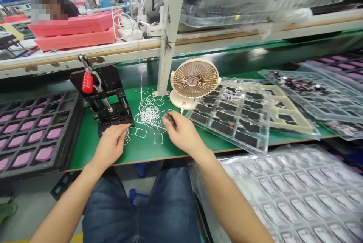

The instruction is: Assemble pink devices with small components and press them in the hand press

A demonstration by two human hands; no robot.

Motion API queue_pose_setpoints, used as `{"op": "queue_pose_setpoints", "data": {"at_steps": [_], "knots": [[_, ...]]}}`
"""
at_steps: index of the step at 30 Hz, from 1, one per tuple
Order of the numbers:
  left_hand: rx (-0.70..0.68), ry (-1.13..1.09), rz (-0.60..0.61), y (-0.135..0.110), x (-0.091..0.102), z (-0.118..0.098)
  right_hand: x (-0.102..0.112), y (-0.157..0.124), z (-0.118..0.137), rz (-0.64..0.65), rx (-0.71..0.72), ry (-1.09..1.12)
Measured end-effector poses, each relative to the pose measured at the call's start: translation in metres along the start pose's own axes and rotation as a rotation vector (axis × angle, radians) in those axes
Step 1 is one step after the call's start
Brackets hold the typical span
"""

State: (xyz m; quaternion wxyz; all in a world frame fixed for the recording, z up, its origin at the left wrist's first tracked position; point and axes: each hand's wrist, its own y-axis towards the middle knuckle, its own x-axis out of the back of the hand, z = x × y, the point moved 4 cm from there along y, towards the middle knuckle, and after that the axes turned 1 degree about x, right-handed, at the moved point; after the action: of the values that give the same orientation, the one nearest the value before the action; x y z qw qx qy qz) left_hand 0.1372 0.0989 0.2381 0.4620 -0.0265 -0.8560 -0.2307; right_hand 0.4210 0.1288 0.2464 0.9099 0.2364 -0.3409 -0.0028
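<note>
My left hand [112,143] is at the front of a black toggle-clamp press [109,99] with a red handle. Its fingers are bent together by the base plate, and what they hold, if anything, is hidden. Thin white rounded-square rings [127,136] show beside that thumb. My right hand [183,131] is closed in a pinch on a small dark thing [166,112], too small to name, whose tip sticks out past the fingers. Between the hands lies a tangled heap of the same white rings [149,114], with several loose ones around it on the green mat [150,150].
A beige fan [195,78] stands behind my right hand. Clear trays of black pieces [224,116] lie to the right. A black tray [69,137] with pink-purple parts is at the left. A white post [170,31] and shelf rise behind; a person [53,5] sits beyond.
</note>
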Motion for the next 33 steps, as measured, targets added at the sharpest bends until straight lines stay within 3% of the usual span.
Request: {"op": "queue_pose_setpoints", "data": {"at_steps": [4,7,12,18,23,29,33], "knots": [[0.099,0.076,-0.137,-0.027,0.012,0.004,-0.014,-0.006,0.002,0.154,0.081,-0.316],[0.175,0.165,-0.113,-0.048,0.004,0.002,-0.019,-0.008,-0.003,0.193,0.091,-0.401],[0.149,0.260,0.001,-0.053,-0.028,-0.022,-0.008,-0.003,-0.012,0.015,0.036,-0.230],[0.043,0.273,0.081,-0.020,-0.062,-0.067,0.015,0.003,-0.015,-0.254,-0.002,-0.130],[-0.045,0.271,0.105,0.018,-0.098,-0.091,0.032,0.006,-0.016,-0.363,-0.028,-0.091],[-0.032,0.321,0.251,0.074,-0.128,-0.088,0.040,0.006,-0.025,-0.467,-0.042,-0.013],[-0.030,0.328,0.250,0.117,-0.134,-0.073,0.041,0.003,-0.029,-0.524,-0.034,0.044]]}}
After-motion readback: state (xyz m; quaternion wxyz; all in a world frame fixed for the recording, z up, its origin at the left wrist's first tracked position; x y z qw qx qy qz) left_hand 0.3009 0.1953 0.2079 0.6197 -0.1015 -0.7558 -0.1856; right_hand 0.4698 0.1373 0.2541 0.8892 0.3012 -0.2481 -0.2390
